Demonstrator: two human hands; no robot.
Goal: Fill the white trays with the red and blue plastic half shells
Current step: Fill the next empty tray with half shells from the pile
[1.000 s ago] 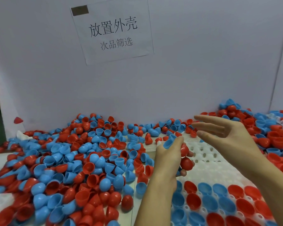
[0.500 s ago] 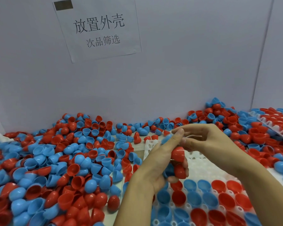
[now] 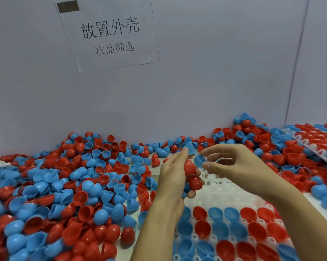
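My left hand (image 3: 174, 176) grips a handful of half shells over the white tray (image 3: 217, 193): two red ones (image 3: 191, 173) toward the palm and a blue one (image 3: 189, 149) at the fingertips. My right hand (image 3: 234, 162) pinches a single blue half shell (image 3: 199, 160) right beside the left hand's bundle. The tray's near rows hold red and blue shells (image 3: 232, 228), open side up; its far rows show bare white sockets.
A deep heap of loose red and blue half shells (image 3: 64, 185) covers the table to the left and along the back wall. A second filled tray (image 3: 320, 142) lies at the far right. A paper sign (image 3: 110, 34) hangs on the white backboard.
My right hand came in from an open spread pose to the left hand's bundle and now pinches a blue shell drawn slightly clear of it. The view shifted right and down.
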